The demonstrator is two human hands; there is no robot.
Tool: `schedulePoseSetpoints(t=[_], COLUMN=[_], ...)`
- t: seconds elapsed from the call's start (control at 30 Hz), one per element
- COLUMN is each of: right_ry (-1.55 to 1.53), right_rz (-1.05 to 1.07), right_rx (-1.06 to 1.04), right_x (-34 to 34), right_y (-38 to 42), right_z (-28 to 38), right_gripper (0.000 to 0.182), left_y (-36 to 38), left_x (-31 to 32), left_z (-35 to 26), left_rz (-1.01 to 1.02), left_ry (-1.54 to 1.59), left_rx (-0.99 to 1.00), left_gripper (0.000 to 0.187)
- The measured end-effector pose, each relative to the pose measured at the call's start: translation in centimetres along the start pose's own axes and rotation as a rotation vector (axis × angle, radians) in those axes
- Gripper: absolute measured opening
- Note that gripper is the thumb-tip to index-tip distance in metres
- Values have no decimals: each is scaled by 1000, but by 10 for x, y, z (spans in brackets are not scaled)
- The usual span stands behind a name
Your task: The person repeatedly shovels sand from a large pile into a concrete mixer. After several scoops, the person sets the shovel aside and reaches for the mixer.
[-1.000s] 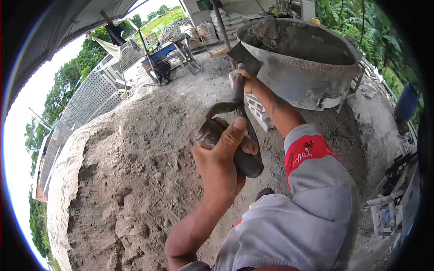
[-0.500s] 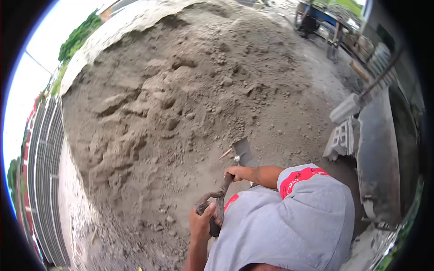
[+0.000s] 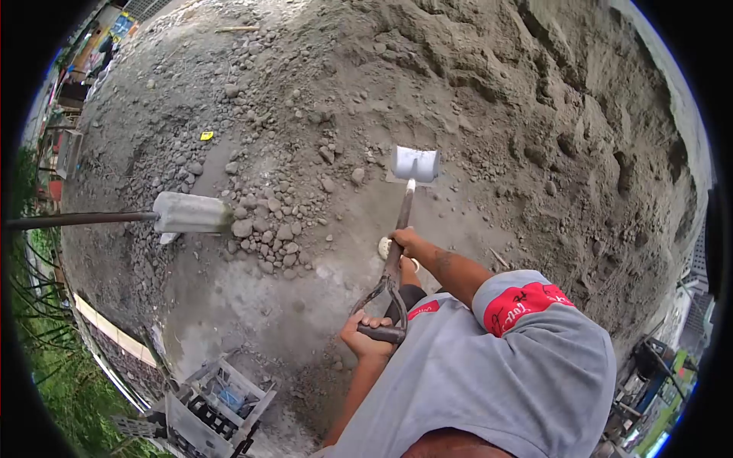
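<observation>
A long shovel reaches forward from my body. My left hand wraps round the crossbar of its D-shaped handle. Further along, my right hand grips the wooden shaft. The grey metal blade is at the surface of the sandy ground, with no visible load on it. Loose sand and pebbles lie around the blade.
A large sand heap rises at the right. Stones lie left of the shovel. A pale block on a rod is at the left, and concrete blocks stand at lower left. My foot shows beside the shaft.
The view has turned left, so the heap now appears at the right. The shovel blade reaches further out from my body and shows more fully. Both hands remain on the shovel.
</observation>
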State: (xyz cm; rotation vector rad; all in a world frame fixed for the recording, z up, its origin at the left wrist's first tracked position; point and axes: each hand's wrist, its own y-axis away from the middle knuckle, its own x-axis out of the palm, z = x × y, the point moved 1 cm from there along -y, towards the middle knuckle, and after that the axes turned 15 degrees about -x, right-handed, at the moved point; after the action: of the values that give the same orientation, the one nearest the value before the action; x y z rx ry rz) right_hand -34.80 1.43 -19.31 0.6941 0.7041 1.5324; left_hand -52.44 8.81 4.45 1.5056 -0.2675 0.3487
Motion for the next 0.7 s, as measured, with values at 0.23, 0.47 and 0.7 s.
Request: schedulePoseSetpoints(t=[0.23, 0.47, 0.7], right_ry=[-105, -315, -443], right_rz=[315, 133, 245], right_rx=[-84, 84, 147], right_x=[2, 9, 32], right_y=[-29, -41, -134], right_z=[111, 201, 260], right_gripper=[12, 16, 15], left_y=[-223, -222, -278], left_x=[145, 263, 336], left_z=[-15, -18, -34], left_rz=[122, 103, 48], left_ry=[20, -31, 10], left_rx=[28, 127, 239], left_gripper=[13, 23, 26])
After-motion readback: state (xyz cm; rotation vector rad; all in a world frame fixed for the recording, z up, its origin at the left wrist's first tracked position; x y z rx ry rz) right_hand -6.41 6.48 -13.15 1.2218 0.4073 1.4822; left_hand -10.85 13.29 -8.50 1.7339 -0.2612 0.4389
